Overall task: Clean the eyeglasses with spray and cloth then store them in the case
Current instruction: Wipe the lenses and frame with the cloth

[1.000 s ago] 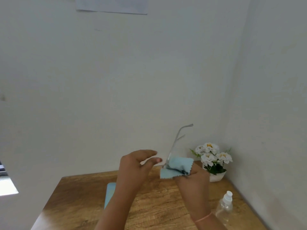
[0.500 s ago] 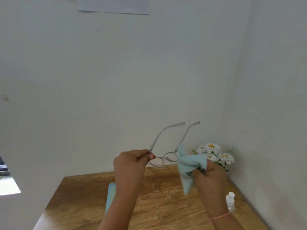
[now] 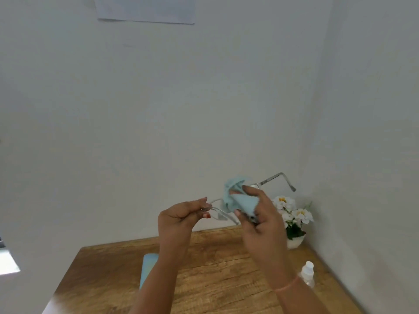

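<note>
Both hands work above the tabletop (image 3: 118,266): the left hand (image 3: 179,219) pinches the eyeglasses (image 3: 269,180) at one lens rim, the right hand (image 3: 258,217) clamps the blue cloth (image 3: 238,200) round the other lens. Wiping seems underway; next, probably folding the temples for the case (image 3: 147,267), half hidden behind the left forearm. The wrapped lens is unseen.

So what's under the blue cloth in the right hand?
The cloth wraps part of the eyeglasses, pinched by the right hand. One temple sticks out; the left hand grips the other end. The covered lens is hidden.
</note>
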